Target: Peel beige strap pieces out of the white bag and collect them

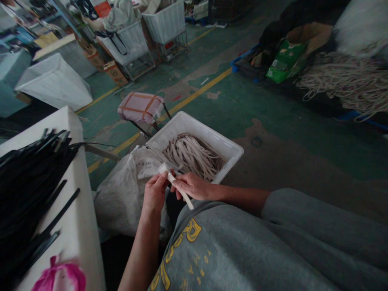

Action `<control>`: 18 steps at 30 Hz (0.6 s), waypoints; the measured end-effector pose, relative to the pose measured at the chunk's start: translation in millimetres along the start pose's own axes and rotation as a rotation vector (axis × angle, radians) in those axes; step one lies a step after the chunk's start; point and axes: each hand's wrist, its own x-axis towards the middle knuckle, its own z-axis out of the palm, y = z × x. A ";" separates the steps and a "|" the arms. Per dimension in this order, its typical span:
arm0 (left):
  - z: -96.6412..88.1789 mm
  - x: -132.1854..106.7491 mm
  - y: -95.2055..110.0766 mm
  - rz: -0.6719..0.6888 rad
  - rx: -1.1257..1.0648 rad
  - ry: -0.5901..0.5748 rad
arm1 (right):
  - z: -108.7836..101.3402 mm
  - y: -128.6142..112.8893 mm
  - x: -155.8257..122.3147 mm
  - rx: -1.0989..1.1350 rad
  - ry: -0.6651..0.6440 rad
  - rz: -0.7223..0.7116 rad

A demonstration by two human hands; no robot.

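A pale, flat strip (pixel 185 196) runs through both of my hands just above my lap. My left hand (pixel 155 188) pinches its upper part, where the strip looks folded or looped. Close beside it, my right hand (pixel 194 186) is closed on the strip's middle, and the free end points down toward my shirt. Just beyond the hands, a white plastic bin (pixel 232 151) holds a heap of similar beige strips (pixel 195 155). A white woven sack (pixel 118 198) stands left of the bin, against my left forearm. The fingertips are partly hidden by the strip.
At left, a white table (pixel 77 226) carries a pile of black strips (pixel 33 178) and a pink plastic bag (pixel 65 277). A padded stool (pixel 141 107) stands behind the bin. Wheeled carts (pixel 129 44) are farther back. Bundled cords (pixel 348 81) and a green carton (pixel 285 60) lie at right.
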 end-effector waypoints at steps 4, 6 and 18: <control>-3.7 -0.4 1.0 -0.003 -0.048 0.045 | 2.0 -1.0 -7.4 -0.036 -0.027 0.090; -0.1 -4.9 -1.8 -0.033 -0.021 -0.045 | 2.6 -1.0 -5.5 -0.065 0.033 0.080; -13.7 -18.8 -3.9 -0.080 0.089 -0.138 | -27.3 -4.7 12.9 -0.764 0.191 -0.567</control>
